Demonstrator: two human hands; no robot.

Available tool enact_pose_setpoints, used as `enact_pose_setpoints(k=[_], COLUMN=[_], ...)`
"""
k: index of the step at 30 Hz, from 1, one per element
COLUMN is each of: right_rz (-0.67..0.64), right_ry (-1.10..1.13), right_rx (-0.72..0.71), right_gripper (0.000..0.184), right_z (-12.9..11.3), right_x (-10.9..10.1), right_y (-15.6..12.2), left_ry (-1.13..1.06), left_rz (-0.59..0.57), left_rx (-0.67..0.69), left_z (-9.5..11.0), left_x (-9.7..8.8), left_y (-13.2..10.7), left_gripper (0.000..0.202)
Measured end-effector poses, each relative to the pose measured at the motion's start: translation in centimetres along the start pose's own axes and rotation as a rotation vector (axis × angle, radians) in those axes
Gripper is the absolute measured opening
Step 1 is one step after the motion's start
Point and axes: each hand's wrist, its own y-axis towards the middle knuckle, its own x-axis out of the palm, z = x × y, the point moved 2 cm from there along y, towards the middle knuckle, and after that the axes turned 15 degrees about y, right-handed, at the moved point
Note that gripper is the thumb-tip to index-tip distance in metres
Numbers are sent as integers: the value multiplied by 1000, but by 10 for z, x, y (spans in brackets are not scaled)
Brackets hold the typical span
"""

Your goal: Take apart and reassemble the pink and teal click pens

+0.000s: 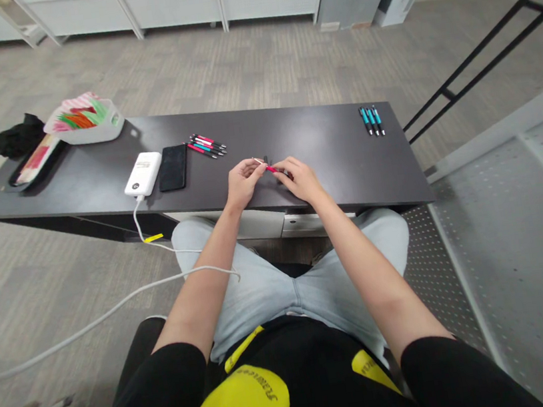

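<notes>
Black shirt (318,358) with glossy yellow print sits nearest. Beyond it, over the matte dark desk's (335,154) near edge, the left hand (243,182) and right hand (301,179) each pinch an end of a slim pink pen (271,168), fingertips closed on it. Three teal pens (371,120) lie well apart, far right.

You're holding the slim pink pen (271,168) almost level between your left hand (243,182) and right hand (301,179), just above the dark table (345,152)

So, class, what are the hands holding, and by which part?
A pink pen, held between both hands: the left hand pinches one end and the right hand pinches the other. Finer detail is too small to tell.
</notes>
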Motion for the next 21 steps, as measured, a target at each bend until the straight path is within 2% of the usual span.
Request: enact_pose_setpoints(k=[4, 8, 10, 15, 21], right_rz=[126, 266, 303, 338, 314], right_ry=[71, 140, 173, 198, 191], right_rx=[12, 74, 91, 117, 116], right_gripper=[25, 38, 43, 51, 50], right_z=[5, 16, 21, 22, 20], right_x=[-3, -7, -7, -8, -7], right_y=[5, 10, 11, 11, 10], left_ry=[83, 285, 389, 548, 583], left_rz=[4, 15, 9, -8, -55], left_rx=[24, 129, 176, 257, 339], left_z=[3, 3, 3, 5, 4], left_x=[-1, 4, 10, 21, 18], left_y=[-2, 2, 8, 20, 18], left_gripper=[46, 29, 29, 28, 20])
